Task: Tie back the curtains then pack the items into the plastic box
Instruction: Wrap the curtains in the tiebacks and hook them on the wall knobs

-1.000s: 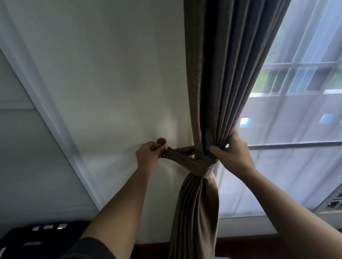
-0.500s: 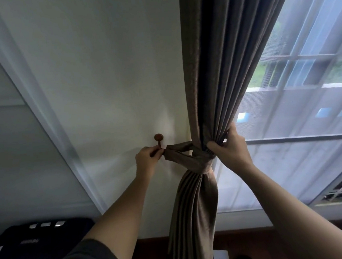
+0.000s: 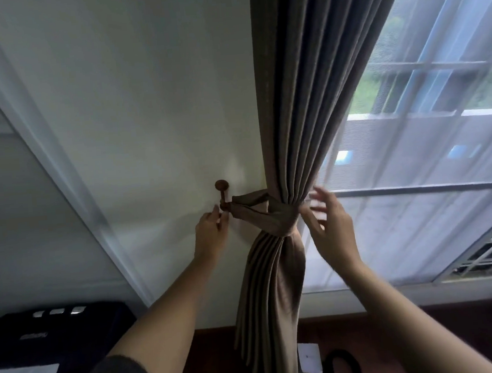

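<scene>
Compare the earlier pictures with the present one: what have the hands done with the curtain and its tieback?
The right hand has let go of the curtain and opened beside it. The left hand has dropped below the wall hook, leaving the tieback looped on it. The curtain stays gathered.

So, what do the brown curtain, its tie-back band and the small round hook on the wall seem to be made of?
Curtain: thick matte woven cloth, judging by its deep soft pleats and how it blocks the light.
Tie-back band: apparently the same brown cloth, slightly shinier where it creases.
Hook: dark reddish-brown with a round knob, possibly polished wood or coated metal; too small to tell.
</scene>
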Demonstrator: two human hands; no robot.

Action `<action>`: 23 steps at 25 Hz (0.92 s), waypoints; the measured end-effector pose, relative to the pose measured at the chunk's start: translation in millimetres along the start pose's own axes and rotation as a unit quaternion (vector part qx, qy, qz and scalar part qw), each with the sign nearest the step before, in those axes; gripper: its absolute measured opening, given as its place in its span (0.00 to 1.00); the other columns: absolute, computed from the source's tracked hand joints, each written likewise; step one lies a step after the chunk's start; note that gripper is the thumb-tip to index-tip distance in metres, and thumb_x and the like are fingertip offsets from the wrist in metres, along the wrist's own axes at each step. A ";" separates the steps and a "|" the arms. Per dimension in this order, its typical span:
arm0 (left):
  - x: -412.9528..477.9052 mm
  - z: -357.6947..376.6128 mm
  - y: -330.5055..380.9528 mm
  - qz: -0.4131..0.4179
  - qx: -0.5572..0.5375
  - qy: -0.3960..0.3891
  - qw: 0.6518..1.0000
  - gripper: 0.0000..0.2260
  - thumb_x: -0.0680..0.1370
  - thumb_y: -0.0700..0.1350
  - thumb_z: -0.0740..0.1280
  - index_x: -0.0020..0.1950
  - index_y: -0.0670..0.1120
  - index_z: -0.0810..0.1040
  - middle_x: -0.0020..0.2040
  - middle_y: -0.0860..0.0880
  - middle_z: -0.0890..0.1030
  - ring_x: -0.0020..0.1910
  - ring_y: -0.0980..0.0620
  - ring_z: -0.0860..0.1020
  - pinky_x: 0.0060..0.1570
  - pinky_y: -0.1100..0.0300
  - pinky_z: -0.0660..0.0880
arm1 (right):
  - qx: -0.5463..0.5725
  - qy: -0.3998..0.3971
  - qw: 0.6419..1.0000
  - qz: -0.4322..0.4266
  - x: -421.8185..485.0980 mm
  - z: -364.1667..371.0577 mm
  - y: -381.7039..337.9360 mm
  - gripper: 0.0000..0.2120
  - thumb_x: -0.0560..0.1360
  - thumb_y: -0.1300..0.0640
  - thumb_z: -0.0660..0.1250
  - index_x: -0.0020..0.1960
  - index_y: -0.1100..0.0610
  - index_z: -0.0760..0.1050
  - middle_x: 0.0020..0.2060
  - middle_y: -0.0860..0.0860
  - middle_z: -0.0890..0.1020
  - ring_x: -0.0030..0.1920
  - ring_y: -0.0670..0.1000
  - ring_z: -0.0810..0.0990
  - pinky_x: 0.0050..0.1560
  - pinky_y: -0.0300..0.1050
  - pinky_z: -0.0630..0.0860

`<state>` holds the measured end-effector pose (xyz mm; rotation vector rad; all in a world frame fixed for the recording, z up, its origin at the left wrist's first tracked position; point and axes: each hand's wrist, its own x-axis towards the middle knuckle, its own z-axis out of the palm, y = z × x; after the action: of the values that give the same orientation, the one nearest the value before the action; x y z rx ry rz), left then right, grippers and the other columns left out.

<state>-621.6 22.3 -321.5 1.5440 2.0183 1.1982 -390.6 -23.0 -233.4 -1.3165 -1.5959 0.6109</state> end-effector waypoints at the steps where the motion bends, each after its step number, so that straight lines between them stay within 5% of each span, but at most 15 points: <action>1: -12.6 1.4 -2.8 -0.057 -0.065 -0.028 0.996 0.17 0.79 0.43 0.61 0.67 0.41 0.72 0.54 0.46 0.79 0.50 0.45 0.79 0.50 0.57 0.75 | -0.041 0.015 0.999 0.004 -16.3 2.7 16.1 0.16 0.76 0.58 0.65 0.63 0.58 0.71 0.53 0.52 0.80 0.49 0.50 0.81 0.47 0.43 0.78; 4: -39.9 9.4 0.5 -0.093 -0.152 -0.239 0.954 0.26 0.74 0.35 0.66 0.72 0.47 0.68 0.66 0.51 0.72 0.62 0.55 0.72 0.61 0.62 0.68 | -0.099 -0.039 0.994 0.040 -46.0 15.8 52.1 0.15 0.78 0.60 0.61 0.64 0.60 0.72 0.57 0.57 0.80 0.56 0.57 0.80 0.55 0.48 0.76; 7: -38.6 10.3 14.4 -0.020 -0.135 -0.341 0.930 0.29 0.72 0.39 0.70 0.72 0.51 0.67 0.63 0.53 0.75 0.62 0.57 0.73 0.59 0.66 0.69 | -0.090 -0.178 0.978 0.054 -35.3 33.1 53.8 0.24 0.79 0.62 0.56 0.74 0.53 0.58 0.66 0.55 0.74 0.65 0.56 0.73 0.56 0.40 0.68; 10: -47.7 5.0 12.4 0.052 -0.073 -0.274 0.958 0.21 0.71 0.43 0.72 0.64 0.48 0.76 0.48 0.49 0.83 0.45 0.58 0.80 0.44 0.73 0.72 | -0.063 -0.261 0.960 0.085 -20.6 49.6 50.4 0.26 0.77 0.61 0.55 0.74 0.48 0.57 0.67 0.53 0.74 0.66 0.56 0.71 0.57 0.40 0.66; 12: -58.0 -3.2 4.9 0.070 -0.034 -0.215 0.974 0.20 0.70 0.45 0.74 0.62 0.48 0.77 0.40 0.49 0.82 0.37 0.56 0.79 0.41 0.68 0.72 | -0.016 -0.303 0.946 0.114 -15.8 56.6 41.5 0.29 0.69 0.59 0.56 0.70 0.50 0.65 0.63 0.54 0.76 0.65 0.54 0.72 0.60 0.45 0.68; 14: -61.5 -13.9 -2.5 0.060 0.001 -0.167 0.984 0.21 0.70 0.47 0.74 0.62 0.48 0.77 0.36 0.48 0.80 0.36 0.52 0.78 0.40 0.64 0.72 | 0.020 -0.335 0.934 0.122 -11.7 70.1 32.4 0.32 0.62 0.59 0.55 0.67 0.54 0.67 0.59 0.54 0.77 0.62 0.53 0.73 0.62 0.49 0.68; 18: -55.9 -33.7 -15.0 0.068 0.059 -0.104 0.991 0.19 0.68 0.53 0.73 0.57 0.47 0.80 0.31 0.51 0.75 0.34 0.49 0.77 0.37 0.62 0.68 | 0.036 -0.359 0.926 0.107 -1.5 100.1 19.4 0.29 0.67 0.65 0.58 0.69 0.57 0.65 0.63 0.57 0.75 0.65 0.55 0.70 0.67 0.53 0.66; 23: -54.2 -37.3 -13.1 0.053 0.065 -0.101 0.991 0.20 0.70 0.50 0.73 0.60 0.46 0.77 0.39 0.48 0.80 0.37 0.50 0.79 0.41 0.64 0.71 | 0.004 -0.376 0.922 0.093 8.5 109.5 24.3 0.25 0.72 0.67 0.58 0.69 0.56 0.64 0.64 0.57 0.74 0.65 0.56 0.70 0.68 0.56 0.66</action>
<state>-636.2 -43.2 -321.6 1.7778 1.9355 0.9196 -476.0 12.2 -297.6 -1.3088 -2.0687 1.3616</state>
